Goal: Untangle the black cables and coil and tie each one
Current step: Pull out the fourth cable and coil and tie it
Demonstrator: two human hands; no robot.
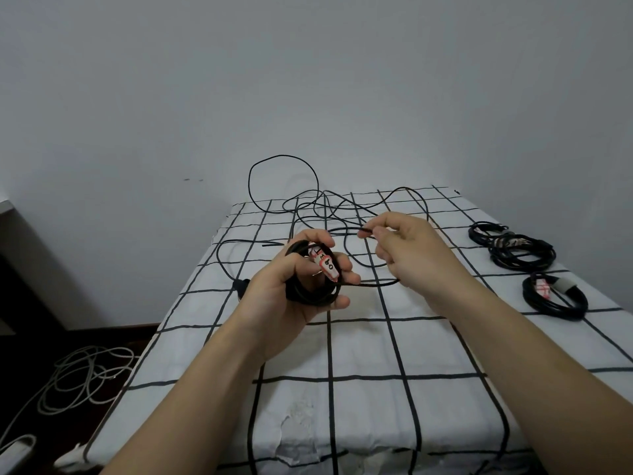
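With your left hand (291,298) curled round the black cable coil (315,301) above the bed (363,351) and your right hand (407,252) pinching its loose run (346,230) just beside, lay each loop evenly, drawing slack gently from the tangle (308,204) behind.

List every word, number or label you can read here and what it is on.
"T w b o", handwritten, sideways, reading uncertain: red-edged white tag on the coil in the left hand.
Red-marked tag on the near right coil: too blurred to read.
Tags on the far right coils: too small to read.
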